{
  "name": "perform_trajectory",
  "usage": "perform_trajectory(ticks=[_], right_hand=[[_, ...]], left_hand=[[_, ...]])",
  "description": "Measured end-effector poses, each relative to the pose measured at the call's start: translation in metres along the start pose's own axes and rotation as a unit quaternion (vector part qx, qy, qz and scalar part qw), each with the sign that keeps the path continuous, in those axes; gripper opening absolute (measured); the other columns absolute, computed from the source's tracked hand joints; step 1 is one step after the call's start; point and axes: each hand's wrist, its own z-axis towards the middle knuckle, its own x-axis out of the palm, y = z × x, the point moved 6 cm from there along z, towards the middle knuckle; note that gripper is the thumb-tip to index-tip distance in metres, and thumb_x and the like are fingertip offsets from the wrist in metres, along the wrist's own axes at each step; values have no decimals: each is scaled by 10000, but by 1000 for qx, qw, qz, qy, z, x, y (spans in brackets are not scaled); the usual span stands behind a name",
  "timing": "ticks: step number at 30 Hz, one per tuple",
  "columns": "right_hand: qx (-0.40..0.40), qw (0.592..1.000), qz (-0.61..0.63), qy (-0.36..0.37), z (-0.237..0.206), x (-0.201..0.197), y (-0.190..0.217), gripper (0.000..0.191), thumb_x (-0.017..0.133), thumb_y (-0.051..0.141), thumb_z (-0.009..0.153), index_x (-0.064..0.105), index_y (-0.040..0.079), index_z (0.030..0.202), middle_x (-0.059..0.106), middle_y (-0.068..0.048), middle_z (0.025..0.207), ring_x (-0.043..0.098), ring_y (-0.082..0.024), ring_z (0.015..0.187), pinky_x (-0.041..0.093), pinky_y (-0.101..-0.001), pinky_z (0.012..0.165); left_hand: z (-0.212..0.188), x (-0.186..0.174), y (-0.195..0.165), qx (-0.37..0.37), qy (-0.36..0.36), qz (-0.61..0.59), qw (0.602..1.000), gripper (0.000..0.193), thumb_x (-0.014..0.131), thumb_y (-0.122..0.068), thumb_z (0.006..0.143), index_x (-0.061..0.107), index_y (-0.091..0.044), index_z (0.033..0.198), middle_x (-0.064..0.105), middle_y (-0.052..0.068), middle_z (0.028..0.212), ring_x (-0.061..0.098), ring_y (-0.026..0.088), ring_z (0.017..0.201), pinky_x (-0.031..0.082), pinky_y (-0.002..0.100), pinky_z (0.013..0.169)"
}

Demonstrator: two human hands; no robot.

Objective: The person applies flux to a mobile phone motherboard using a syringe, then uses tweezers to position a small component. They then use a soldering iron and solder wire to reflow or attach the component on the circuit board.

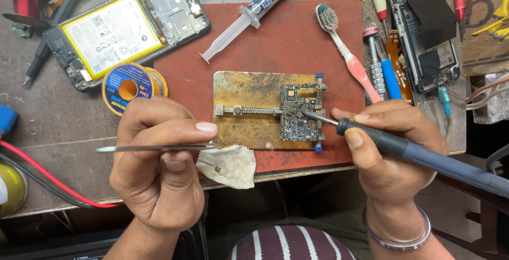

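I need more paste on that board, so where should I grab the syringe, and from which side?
Take the syringe by its labelled barrel, the thick middle part, probably best. It lies flat and slanted on the red mat, nozzle toward the near left, plunger end toward the far right. Come down from above with fingers across the barrel; the toothbrush lies to its right, the phone to its left.

Scuffed grey workbench (pixel 63 127) (badly worn), even light

Your right hand (pixel 395 148) holds the soldering iron (pixel 403 146) — tip on the circuit board (pixel 300 112) clamped at the brass holder's (pixel 249 95) right edge — while your left hand (pixel 156 159) pinches tweezers (pixel 154 147).
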Motion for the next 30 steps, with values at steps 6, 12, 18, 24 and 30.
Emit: perform_trajectory(ticks=[6, 12, 18, 24, 30], right_hand=[[28, 997, -35, -58, -1, -4, 7, 187, 719, 69, 934, 599, 9, 1065, 694, -111, 925, 693, -151, 816, 582, -261, 781], [11, 998, 56, -9, -6, -5, 15, 215, 724, 88, 934, 589, 11, 1083, 662, -80, 1000, 735, -177, 906, 632, -318, 887], [-57, 995, -80, 20, -23, -8, 21, 159, 753, 63, 971, 678, -34, 1072, 693, -106, 960, 638, -142, 812, 500, -218, 760], [-83, 991, -98, 24, -25, 1, 27, 128, 749, 74, 950, 679, -7, 1020, 724, -93, 920, 713, -134, 830, 554, -217, 776], [-74, 989, -128, 15, -22, 4, 26, 131, 747, 60, 929, 692, -15, 1022, 746, -117, 890, 709, -123, 758, 535, -197, 685]], left_hand=[[-1, 0, -6, 15, -2, 3, 1000, 292, 586, -298, 1186, 711, -41, 1126, 577, 20, 967, 487, 55, 790, 387, 183, 678], [-2, 0, -15, 10, -1, -26, 1000, 274, 569, -261, 1178, 698, -23, 1137, 584, 26, 1038, 527, 78, 851, 460, 193, 757], [-5, -1, -20, 18, 12, -38, 999, 272, 551, -226, 1196, 690, 1, 1144, 590, 40, 1083, 542, 57, 857, 461, 174, 737], [-4, -3, -17, 14, 16, -39, 999, 257, 550, -205, 1182, 694, 4, 1147, 601, 36, 1064, 513, 38, 807, 432, 167, 700], [-2, -3, -16, 16, 21, -37, 999, 241, 552, -190, 1198, 698, -3, 1154, 595, 31, 1054, 510, 54, 813, 452, 174, 732]])
